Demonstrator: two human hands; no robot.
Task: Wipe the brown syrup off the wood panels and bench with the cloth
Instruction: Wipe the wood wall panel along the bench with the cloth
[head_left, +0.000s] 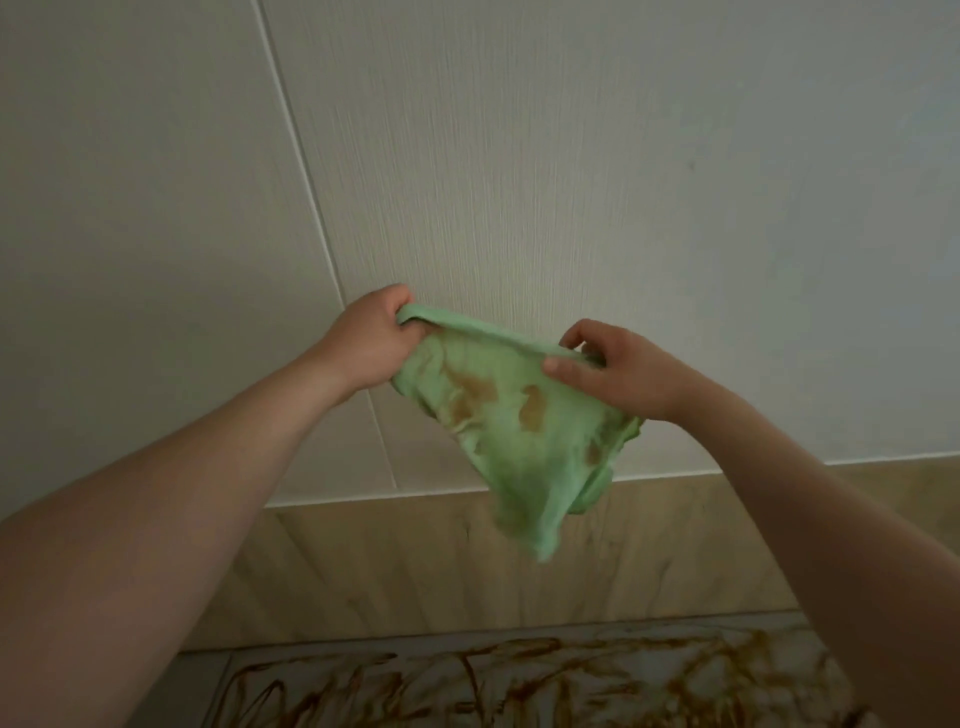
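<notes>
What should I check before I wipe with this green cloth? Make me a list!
1. Left hand grips the green cloth: ok.
2. Right hand pinches its other edge: ok.
3. Cloth side facing you clean: not ok, brown stains.
4. Cloth's far side clean: cannot tell.
5. White panel free of syrup: ok where visible.
6. Bench wiped: not ok, syrup streaks cover it.

Pale, finely grained wall (571, 156); a slanting seam (301, 156) divides it; light dim.
</notes>
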